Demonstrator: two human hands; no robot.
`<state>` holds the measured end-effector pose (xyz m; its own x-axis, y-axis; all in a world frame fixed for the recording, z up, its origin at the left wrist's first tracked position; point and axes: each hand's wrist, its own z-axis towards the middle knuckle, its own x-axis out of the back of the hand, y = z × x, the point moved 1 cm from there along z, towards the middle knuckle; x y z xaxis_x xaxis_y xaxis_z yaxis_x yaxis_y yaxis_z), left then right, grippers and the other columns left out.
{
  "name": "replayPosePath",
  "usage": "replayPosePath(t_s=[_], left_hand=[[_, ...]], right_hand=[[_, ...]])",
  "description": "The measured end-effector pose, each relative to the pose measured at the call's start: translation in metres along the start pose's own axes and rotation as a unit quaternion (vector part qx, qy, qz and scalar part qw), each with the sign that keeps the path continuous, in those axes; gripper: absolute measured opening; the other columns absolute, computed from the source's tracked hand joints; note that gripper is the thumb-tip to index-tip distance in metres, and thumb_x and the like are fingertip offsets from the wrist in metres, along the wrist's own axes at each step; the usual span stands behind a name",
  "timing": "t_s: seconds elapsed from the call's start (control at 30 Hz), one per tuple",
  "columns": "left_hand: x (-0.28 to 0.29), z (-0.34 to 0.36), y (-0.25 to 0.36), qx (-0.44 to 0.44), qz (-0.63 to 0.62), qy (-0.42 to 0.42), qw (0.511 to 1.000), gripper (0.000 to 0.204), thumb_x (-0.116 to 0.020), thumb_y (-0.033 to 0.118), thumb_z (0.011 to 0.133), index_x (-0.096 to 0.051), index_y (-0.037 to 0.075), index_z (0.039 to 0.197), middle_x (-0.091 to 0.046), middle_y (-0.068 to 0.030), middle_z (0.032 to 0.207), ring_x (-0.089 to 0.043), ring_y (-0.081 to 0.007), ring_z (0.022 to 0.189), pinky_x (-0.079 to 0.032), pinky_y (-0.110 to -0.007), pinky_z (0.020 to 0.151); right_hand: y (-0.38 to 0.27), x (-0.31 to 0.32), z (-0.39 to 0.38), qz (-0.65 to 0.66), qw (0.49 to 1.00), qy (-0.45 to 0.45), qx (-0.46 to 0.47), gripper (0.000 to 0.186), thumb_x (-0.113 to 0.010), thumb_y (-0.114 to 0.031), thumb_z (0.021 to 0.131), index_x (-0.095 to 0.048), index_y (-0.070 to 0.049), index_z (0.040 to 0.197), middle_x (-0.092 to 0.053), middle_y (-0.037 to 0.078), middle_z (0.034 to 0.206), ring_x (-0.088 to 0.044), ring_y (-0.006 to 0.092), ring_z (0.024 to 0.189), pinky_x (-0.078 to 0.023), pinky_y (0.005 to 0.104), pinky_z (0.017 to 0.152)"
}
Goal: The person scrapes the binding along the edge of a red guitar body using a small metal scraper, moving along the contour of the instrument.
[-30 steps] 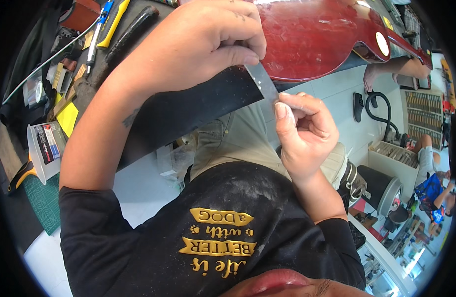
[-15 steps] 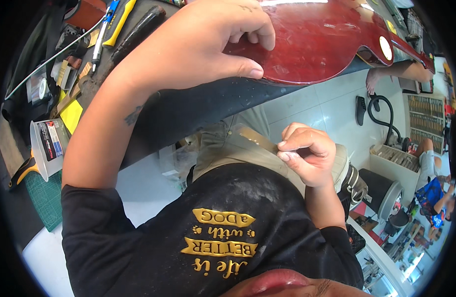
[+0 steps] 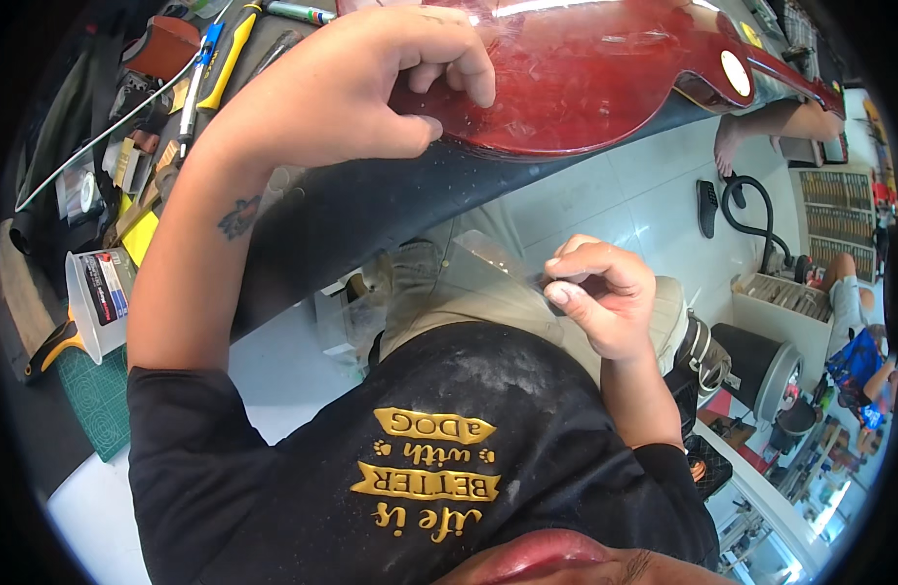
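Observation:
A glossy dark red guitar body (image 3: pixel 576 93) lies on the dark bench top. My left hand (image 3: pixel 410 88) hangs over its near left end, fingers bent, thumb apart, holding nothing; whether the fingertips touch the surface is hard to tell. Lower down, in front of my lap, my right hand (image 3: pixel 605 292) pinches a thin flat strip (image 3: pixel 496 259) between thumb and fingers. The strip looks see-through or shiny and carries small light specks; its exact kind does not show.
Left on the bench are a yellow-handled tool (image 3: pixel 227 60), a blue-tipped tool (image 3: pixel 197 88), a white plastic tub (image 3: pixel 90 327) and a green cutting mat (image 3: pixel 90 390). A black hose (image 3: pixel 764 210) and a dark bin (image 3: pixel 746 366) stand right, where another person's bare foot (image 3: pixel 727 146) shows.
My left hand has slid left along the guitar, its thumb now farther from the body's lower edge. The strip in my right hand has tilted and now looks clearer.

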<state>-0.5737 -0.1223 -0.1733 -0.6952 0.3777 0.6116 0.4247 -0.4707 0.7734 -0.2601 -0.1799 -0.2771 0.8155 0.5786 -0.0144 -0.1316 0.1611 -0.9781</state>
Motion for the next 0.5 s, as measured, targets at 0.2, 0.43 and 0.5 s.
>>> replayPosePath(t_s=[0.2, 0.43, 0.5], left_hand=[[-0.002, -0.003, -0.013, 0.008, -0.003, -0.001, 1.0, 0.017, -0.068, 0.002, 0.089, -0.069, 0.002, 0.106, -0.065, -0.0067, 0.093, -0.059, -0.0158, 0.081, -0.049, -0.029, 0.074], [-0.011, -0.004, -0.007, -0.014, 0.044, 0.028, 0.999, 0.03, -0.083, 0.009, 0.077, -0.069, 0.002, 0.103, -0.061, -0.0047, 0.093, -0.057, -0.0156, 0.082, -0.048, -0.03, 0.074], [-0.025, -0.002, -0.005, -0.066, 0.126, 0.08, 0.987, 0.035, -0.085, 0.013, 0.076, -0.065, 0.008, 0.104, -0.054, 0.0, 0.092, -0.049, -0.0174, 0.083, -0.042, -0.031, 0.075]], right_hand=[[-0.012, 0.005, 0.014, -0.016, 0.999, 0.038, 0.014, 0.019, -0.081, 0.002, 0.083, -0.075, 0.002, 0.101, -0.075, 0.011, 0.086, -0.064, 0.017, 0.073, -0.05, 0.03, 0.067], [-0.058, 0.046, 0.048, -0.085, 0.986, 0.063, 0.13, 0.024, -0.077, 0.003, 0.086, -0.07, 0.005, 0.109, -0.073, 0.013, 0.092, -0.064, 0.0154, 0.081, -0.049, 0.0289, 0.072], [-0.072, 0.063, 0.049, -0.068, 0.975, 0.103, 0.187, 0.023, -0.074, 0.002, 0.091, -0.067, 0.006, 0.113, -0.072, 0.012, 0.098, -0.064, 0.0143, 0.081, -0.049, 0.0267, 0.071]])
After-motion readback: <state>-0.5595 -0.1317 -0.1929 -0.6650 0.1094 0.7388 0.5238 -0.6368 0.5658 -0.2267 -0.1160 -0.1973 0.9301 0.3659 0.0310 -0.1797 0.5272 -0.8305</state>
